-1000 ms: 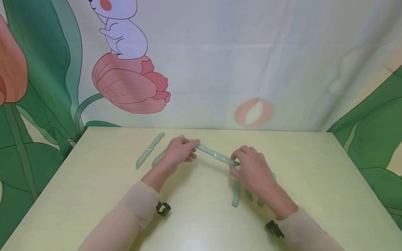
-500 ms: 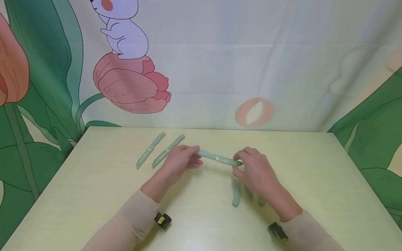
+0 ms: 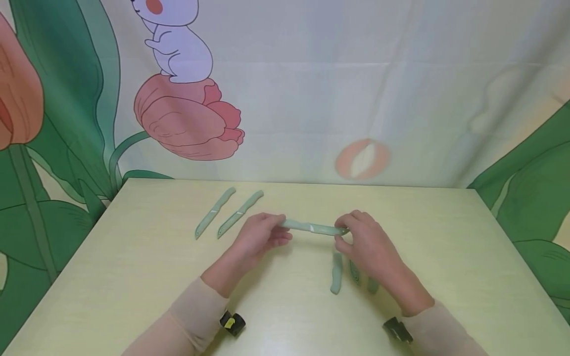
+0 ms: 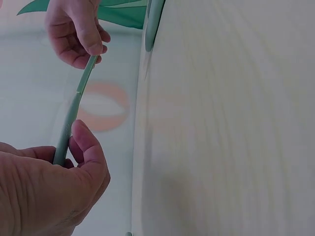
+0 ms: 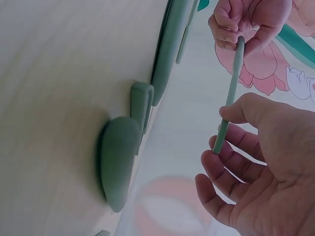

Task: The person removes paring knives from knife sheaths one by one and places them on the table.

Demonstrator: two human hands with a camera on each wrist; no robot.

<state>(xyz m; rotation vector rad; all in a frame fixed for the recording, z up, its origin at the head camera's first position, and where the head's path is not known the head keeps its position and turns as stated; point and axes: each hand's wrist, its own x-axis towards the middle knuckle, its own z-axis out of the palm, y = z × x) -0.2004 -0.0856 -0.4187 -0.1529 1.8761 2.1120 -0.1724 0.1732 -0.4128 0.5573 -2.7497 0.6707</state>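
Between my hands a slim pale green sheathed knife (image 3: 299, 225) is held up over the table, almost level across the head view. My left hand (image 3: 262, 234) pinches its handle end between thumb and fingers. My right hand (image 3: 367, 242) pinches the tip of the sheath, its other fingers spread loosely in the right wrist view. A small white mark shows where handle and sheath meet. To the left, two similar sheathed knives (image 3: 215, 212) lie slanted and side by side. Several green pieces, among them a handle (image 3: 336, 273), lie below my right hand, which partly covers them.
The pale wooden table (image 3: 285, 316) ends at a printed curtain (image 3: 285, 99) with flowers and a white animal. Black wrist cameras sit on both of my sleeves, close to the tabletop. In the right wrist view a rounded green piece (image 5: 118, 162) lies nearby.
The held knife has turned from slanting down to the right to nearly level. My left hand has come down and right, uncovering the second knife on the left; my right hand has shifted slightly right.
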